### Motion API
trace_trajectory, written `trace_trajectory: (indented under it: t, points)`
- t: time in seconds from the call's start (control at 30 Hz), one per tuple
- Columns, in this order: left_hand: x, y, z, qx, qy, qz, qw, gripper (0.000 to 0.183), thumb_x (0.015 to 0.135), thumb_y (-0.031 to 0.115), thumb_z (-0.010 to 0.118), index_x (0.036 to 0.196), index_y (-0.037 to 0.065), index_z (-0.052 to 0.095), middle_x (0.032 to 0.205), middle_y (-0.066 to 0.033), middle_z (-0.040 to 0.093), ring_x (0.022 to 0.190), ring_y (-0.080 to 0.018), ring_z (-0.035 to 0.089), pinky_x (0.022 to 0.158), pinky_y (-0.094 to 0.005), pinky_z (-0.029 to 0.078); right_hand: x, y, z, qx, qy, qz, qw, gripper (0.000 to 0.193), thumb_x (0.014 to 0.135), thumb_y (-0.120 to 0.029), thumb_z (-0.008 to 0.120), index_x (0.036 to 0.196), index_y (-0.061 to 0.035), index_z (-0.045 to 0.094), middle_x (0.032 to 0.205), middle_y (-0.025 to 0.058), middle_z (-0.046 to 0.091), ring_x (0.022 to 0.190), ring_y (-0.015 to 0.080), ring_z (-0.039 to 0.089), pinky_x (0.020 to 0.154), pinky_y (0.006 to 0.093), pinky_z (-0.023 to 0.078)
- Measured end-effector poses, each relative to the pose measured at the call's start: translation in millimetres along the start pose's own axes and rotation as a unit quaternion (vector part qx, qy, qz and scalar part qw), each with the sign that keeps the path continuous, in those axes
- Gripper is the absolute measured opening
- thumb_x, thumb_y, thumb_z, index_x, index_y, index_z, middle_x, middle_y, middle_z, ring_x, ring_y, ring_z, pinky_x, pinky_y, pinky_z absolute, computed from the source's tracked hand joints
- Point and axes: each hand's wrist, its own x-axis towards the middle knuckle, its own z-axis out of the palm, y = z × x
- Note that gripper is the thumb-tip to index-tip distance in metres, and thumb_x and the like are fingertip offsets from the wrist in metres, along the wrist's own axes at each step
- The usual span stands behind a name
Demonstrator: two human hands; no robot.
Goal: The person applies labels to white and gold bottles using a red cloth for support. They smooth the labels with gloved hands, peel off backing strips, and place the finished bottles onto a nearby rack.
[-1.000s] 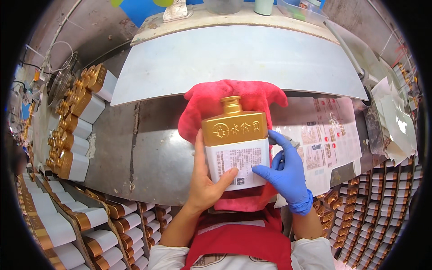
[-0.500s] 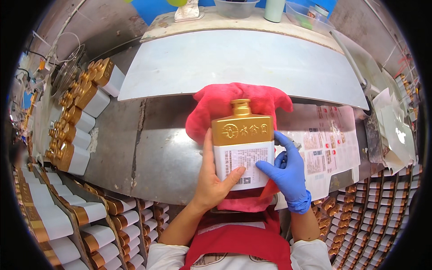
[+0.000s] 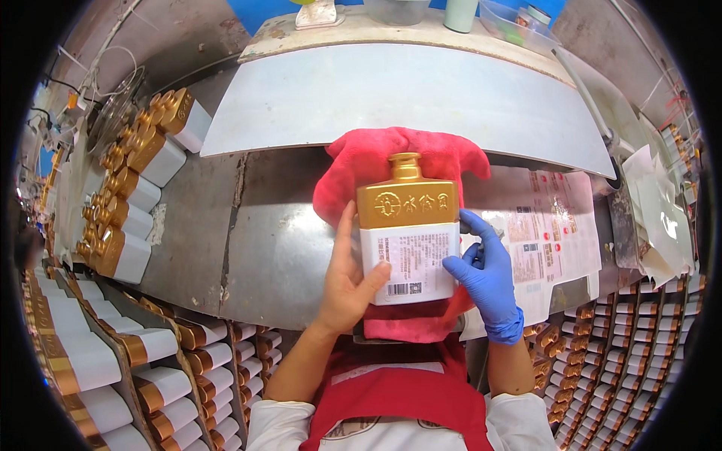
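Note:
A flat, square-shouldered bottle [image 3: 407, 229], gold on top and white below, lies neck-away between my two hands. A printed label [image 3: 410, 267] covers much of its white front. My bare left hand [image 3: 350, 272] grips the bottle's left side, thumb pressed on the lower label. On the opposite side, my right hand [image 3: 485, 269] in a blue glove holds the bottle's edge, its thumb on the white front. Under the bottle a red cloth [image 3: 342, 184] is spread, showing past the neck and below the base. The fingers behind the bottle are hidden.
Several similar bottles [image 3: 134, 199] stand in a row on the metal table [image 3: 278, 248] at left. A white board [image 3: 406, 94] spans the far side. Printed label sheets [image 3: 553, 233] lie at right. Racks of gold-and-white bottles [image 3: 602, 353] fill both lower sides.
The label's lower left part is more exposed, as my left thumb has shifted left and up. My right thumb has moved to the bottle's right edge. The whole view has shifted slightly.

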Motion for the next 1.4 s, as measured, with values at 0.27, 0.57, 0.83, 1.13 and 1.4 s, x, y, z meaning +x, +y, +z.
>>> trace_trajectory:
  t: [0.27,0.57,0.83,1.13,1.4]
  points:
    - [-1,-2,-8,-0.019,-0.01,0.003,1.0,0.074,0.086,-0.001,0.054,0.147,-0.003,0.012,0.144,-0.015,0.033,0.131,-0.0227,0.036,0.108,-0.0355,0.029,-13,13,-2,0.076,0.011,0.021,0.997,0.054,0.079,-0.007,0.07,0.13,-0.006,0.053,0.073,-0.007,0.049,0.06,0.0,0.04,0.056,0.0162,0.036]
    - [-10,2,-8,-0.055,0.031,-0.02,0.998,0.083,0.08,-0.005,0.06,0.148,0.0,0.013,0.141,-0.0154,0.036,0.13,-0.0237,0.038,0.108,-0.0375,0.031,-20,34,0,0.246,0.003,0.05,0.968,0.045,0.089,-0.013,0.062,0.13,0.0006,0.049,0.106,0.0042,0.06,0.079,0.0046,0.053,0.072,0.0189,0.045]
    - [-58,16,-21,0.079,0.009,-0.063,0.995,0.101,0.068,-0.008,0.07,0.149,0.004,0.01,0.145,-0.0137,0.03,0.132,-0.027,0.036,0.106,-0.0408,0.035,-27,35,-6,0.184,0.018,0.046,0.982,0.042,0.088,-0.009,0.062,0.127,0.001,0.051,0.109,0.0035,0.06,0.069,0.0008,0.046,0.061,0.0155,0.039]
    - [-23,-1,-29,0.023,0.128,0.049,0.99,0.042,0.092,0.003,0.053,0.133,-0.001,0.044,0.139,-0.0136,0.043,0.124,-0.0248,0.047,0.101,-0.0369,0.041,-21,28,-5,0.202,0.011,0.05,0.978,0.039,0.088,-0.008,0.062,0.125,-0.0009,0.055,0.103,0.0014,0.061,0.067,0.0005,0.045,0.058,0.0156,0.039]
    - [-2,-3,5,-0.015,0.019,0.013,1.0,0.081,0.084,-0.009,0.054,0.149,0.001,0.006,0.145,-0.0153,0.031,0.131,-0.0229,0.036,0.107,-0.0356,0.032,-20,8,11,0.044,0.038,0.014,0.998,0.061,0.071,-0.007,0.077,0.127,-0.0016,0.053,0.083,-0.0048,0.054,0.059,0.0,0.037,0.054,0.0153,0.034]
